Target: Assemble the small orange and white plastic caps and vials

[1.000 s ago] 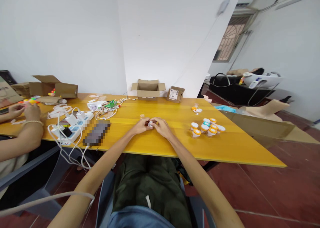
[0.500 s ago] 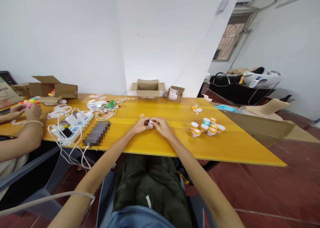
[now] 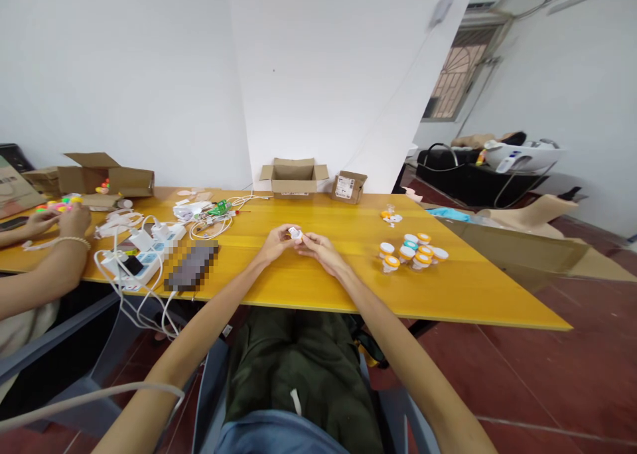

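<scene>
Over the yellow table, my left hand (image 3: 277, 244) is closed around a small white piece with dark spots on its face (image 3: 294, 232). A trace of orange shows at its lower edge; its exact kind is too small to make out. My right hand (image 3: 318, 249) pinches the same piece from the right, thumb and fingertips together. To the right of my hands stands a group of small clear cups with orange, white and teal lids (image 3: 411, 245). Farther back lie a loose orange ring (image 3: 385, 215) and small white parts (image 3: 395, 218).
An open cardboard box (image 3: 293, 178) and a smaller box (image 3: 349, 186) stand against the wall. Left of me are a phone (image 3: 193, 267), a power strip (image 3: 154, 258) and tangled white cables. Another person's hands (image 3: 74, 220) hold colourful pieces at far left.
The white piece has been tilted, so its spotted face now shows. My left hand has shifted slightly left and up; my right fingers have moved lower on the piece.
</scene>
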The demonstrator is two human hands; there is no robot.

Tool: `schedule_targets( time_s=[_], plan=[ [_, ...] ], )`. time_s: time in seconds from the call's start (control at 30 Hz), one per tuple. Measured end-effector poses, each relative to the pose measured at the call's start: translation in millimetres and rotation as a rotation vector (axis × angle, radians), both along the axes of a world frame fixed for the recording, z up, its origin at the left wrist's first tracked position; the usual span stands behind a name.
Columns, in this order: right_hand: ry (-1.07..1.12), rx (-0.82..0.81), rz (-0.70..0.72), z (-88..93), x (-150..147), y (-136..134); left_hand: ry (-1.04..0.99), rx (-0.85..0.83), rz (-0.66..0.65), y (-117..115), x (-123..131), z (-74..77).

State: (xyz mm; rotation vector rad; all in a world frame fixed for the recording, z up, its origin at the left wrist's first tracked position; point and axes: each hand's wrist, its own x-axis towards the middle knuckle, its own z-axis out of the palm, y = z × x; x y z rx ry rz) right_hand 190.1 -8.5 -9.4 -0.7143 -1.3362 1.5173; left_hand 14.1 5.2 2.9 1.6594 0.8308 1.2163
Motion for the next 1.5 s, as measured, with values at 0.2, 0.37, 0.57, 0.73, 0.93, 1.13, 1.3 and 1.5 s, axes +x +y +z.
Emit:
schedule_targets(
  time_s=[0.2, 0.37, 0.57, 0.73, 0.93, 1.13, 1.3, 1.5],
  plan=[
    [0.124, -0.109, 0.002, 3.5, -0.7, -2.8, 0.009, 0.025, -0.023, -5.2, 1.5, 3.8],
    [0.121, -0.107, 0.015, 4.3, -0.4, -3.8, 0.038, 0.062, 0.0, -6.3, 2.0, 6.2],
    [0.096, -0.092, 0.035, 4.0, 0.5, -3.8, 0.046, 0.073, 0.015, -7.0, 1.5, 7.1],
    [0.058, -0.084, 0.048, 2.3, 2.1, -0.9, 0.048, 0.072, 0.001, -5.9, 1.0, 5.3],
    [0.024, -0.073, 0.044, 2.4, 1.4, -0.8, 0.031, 0.069, -0.024, -3.9, 1.1, 4.0],
    [-0.03, -0.048, 0.022, 1.5, 0.0, -1.3, 0.057, 0.083, -0.028, -3.0, 1.3, 2.4],
    [-0.057, -0.051, 0.028, -0.2, 0.8, 0.4, 0.058, 0.091, -0.032, -3.2, 1.1, 1.7],
    [-0.033, -0.071, 0.025, 0.9, -0.5, -0.3, 0.069, 0.078, -0.017, -3.7, 0.9, 2.9]
  ],
)
